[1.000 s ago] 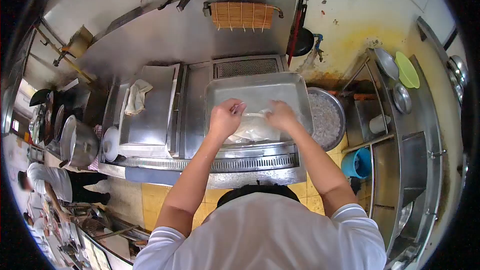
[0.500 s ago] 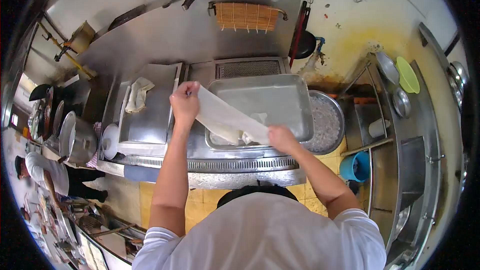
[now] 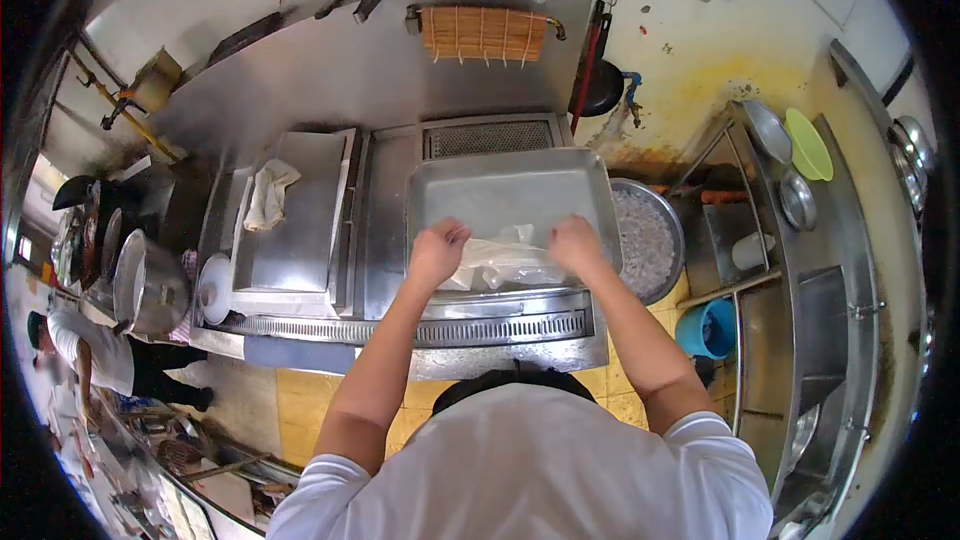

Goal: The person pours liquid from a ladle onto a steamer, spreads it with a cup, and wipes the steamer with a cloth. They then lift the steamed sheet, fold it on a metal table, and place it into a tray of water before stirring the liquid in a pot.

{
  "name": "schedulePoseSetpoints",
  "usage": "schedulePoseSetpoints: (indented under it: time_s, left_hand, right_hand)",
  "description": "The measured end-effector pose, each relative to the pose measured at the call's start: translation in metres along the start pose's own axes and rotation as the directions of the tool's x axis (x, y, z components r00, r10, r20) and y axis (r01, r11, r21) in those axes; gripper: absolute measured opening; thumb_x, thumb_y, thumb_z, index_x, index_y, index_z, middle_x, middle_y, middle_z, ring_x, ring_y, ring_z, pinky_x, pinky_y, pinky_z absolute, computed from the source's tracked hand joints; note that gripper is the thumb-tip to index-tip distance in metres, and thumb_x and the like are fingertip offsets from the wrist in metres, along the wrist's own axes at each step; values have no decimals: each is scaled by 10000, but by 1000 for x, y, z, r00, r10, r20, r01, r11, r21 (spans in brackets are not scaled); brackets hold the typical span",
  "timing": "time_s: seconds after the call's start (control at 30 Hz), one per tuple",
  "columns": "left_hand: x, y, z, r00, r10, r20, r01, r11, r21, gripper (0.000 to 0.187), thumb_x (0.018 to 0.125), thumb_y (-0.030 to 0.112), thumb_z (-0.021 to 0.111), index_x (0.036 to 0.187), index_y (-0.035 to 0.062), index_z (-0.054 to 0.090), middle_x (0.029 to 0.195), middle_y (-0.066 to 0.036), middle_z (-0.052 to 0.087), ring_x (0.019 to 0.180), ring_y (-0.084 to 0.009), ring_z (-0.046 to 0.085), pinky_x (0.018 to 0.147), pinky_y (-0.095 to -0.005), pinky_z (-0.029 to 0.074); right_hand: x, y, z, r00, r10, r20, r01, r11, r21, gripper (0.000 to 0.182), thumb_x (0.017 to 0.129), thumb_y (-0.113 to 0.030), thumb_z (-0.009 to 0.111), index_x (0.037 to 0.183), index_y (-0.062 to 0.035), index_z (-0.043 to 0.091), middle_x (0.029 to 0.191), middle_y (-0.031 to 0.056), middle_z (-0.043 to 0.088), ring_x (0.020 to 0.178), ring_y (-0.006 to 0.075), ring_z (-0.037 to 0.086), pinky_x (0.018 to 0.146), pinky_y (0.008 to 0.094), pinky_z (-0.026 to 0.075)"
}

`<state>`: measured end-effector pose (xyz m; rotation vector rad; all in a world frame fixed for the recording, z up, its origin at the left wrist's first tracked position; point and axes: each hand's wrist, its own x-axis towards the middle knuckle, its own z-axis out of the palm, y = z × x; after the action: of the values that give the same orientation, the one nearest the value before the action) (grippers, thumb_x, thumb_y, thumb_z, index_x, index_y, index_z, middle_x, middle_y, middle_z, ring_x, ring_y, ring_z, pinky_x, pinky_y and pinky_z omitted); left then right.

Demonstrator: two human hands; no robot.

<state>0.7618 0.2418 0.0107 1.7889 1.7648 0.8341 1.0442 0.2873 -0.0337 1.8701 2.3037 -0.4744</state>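
A large rectangular metal tray [image 3: 440, 180] lies on the steel counter in front of me. Inside its near half is a thin, whitish, cloth-like sheet [image 3: 500, 255], crumpled and stretched sideways between my hands. My left hand [image 3: 438, 252] is closed at the sheet's left end, fingers curled over the tray's near left part. On the other side, my right hand [image 3: 580, 245] is closed at the right end, slightly smeared by motion, close to the tray's right wall. The sheet's lower folds rest near the tray's front rim.
Right of the tray stands a round metal basin [image 3: 648, 240] full of pale pieces in liquid. A folded white cloth [image 3: 268, 195] lies on the steel lid to the left. A big pot [image 3: 150, 285], a blue bucket [image 3: 706, 328] and another person [image 3: 95, 350] are farther out.
My left hand has come down and right, from above the tray's left edge to inside it. The right hand has risen slightly. The sheet, earlier stretched diagonally, now hangs lower in the tray.
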Motion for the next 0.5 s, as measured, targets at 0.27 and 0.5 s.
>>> schedulePoseSetpoints:
  time_s: [0.27, 0.5]
  left_hand:
    - [29, 103, -67, 906, 328, -266, -383, 904, -192, 362, 746, -169, 585, 1017, 7, 748, 1007, -125, 765, 906, -194, 719, 837, -324, 566]
    - [32, -10, -101, 838, -59, -543, -17, 991, -135, 195, 956, 170, 706, 1006, -17, 730, 800, -145, 733, 757, -174, 683, 685, -338, 518]
  right_hand:
    - [-19, -103, -64, 960, -173, -221, 279, 529, 802, 338, 912, -227, 522, 971, 69, 676, 925, 276, 703, 912, 440, 681, 841, 458, 528]
    - [-26, 7, 19, 969, -149, -199, 231, 839, 492, 336, 917, -206, 491, 1008, 56, 680, 960, 321, 671, 934, 486, 652, 898, 541, 504]
